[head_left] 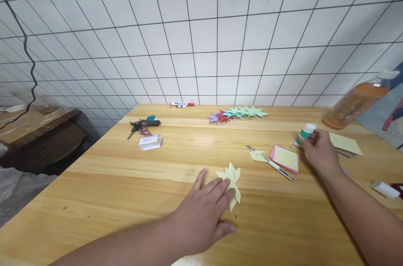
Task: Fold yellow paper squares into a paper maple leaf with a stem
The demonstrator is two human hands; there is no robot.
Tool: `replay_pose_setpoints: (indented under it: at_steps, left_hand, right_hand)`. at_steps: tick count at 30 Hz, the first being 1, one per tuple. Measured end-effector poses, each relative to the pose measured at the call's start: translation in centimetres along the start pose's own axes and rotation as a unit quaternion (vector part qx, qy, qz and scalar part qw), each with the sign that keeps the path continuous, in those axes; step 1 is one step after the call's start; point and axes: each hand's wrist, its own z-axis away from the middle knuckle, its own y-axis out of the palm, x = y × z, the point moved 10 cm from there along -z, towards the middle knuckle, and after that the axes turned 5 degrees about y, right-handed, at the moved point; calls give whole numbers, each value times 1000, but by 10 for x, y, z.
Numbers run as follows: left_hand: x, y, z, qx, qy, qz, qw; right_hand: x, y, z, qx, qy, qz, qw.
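Observation:
My left hand lies with fingers spread over a pale yellow folded paper leaf, its fingertips resting on the left part of it. At the right, my right hand grips a white and green glue stick, thumb and fingers round its side, at the tabletop. Between the hands lie a small folded yellow paper piece, a slim silver cutter and a stack of yellow and pink paper squares.
Finished-looking paper leaves in purple, red and green lie near the tiled wall. Keys, a small white box and markers are at the left and back. An orange drink bottle leans at the right, near more yellow paper.

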Motion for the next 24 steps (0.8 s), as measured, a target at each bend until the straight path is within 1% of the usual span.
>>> replay_pose_setpoints:
  at_steps: [4,6,7,8,9,10,11,12,13,14,15,16,17,18,20,22,24]
  left_hand:
    - [-2,9,3,13,-7,-24,1000]
    - [-6,7,5,4,-7,-38,999]
    - [-8,4,5,-5,-3,-43,999]
    - [-10,-1,6,-20,1,-44,999]
    - [-12,-8,6,-41,7,-41,998]
    - [-12,-15,6,-66,13,-31,997]
    - [-8,-24,7,-101,11,-15,995]
    - [-5,-35,8,-143,15,7,990]
    - [2,-42,9,-176,11,32,984]
    - [12,-47,10,-203,-1,59,977]
    - [21,-52,11,-232,-13,79,970]
    - [30,-56,12,-259,-24,93,961]
    - [37,-58,12,-277,-36,102,955]
    - [38,-58,12,-283,-30,103,953]
    - [35,-56,8,-268,-15,98,958]
    - [26,-50,3,-229,2,92,969]
    - [19,-47,1,-204,14,90,975]
  right_hand:
    - [-12,8,-2,10,14,30,999]
    - [-8,6,3,13,3,27,1000]
    - [-3,0,7,-1,-10,23,1000]
    - [4,-8,14,-24,-26,22,999]
    - [18,-26,25,-85,-68,9,994]
    - [33,-43,38,-142,-113,-14,983]
    - [48,-55,51,-173,-152,-31,973]
    - [63,-57,62,-153,-194,-34,968]
    - [79,-50,71,-104,-234,-19,966]
    - [95,-40,81,-53,-280,19,958]
    - [108,-26,92,10,-330,54,943]
    - [117,-8,106,85,-379,80,918]
    - [123,8,120,149,-425,107,887]
    - [125,20,132,187,-457,132,860]
    - [123,37,147,220,-493,179,823]
    - [122,46,156,220,-517,206,801]
    - [122,51,161,216,-534,222,786]
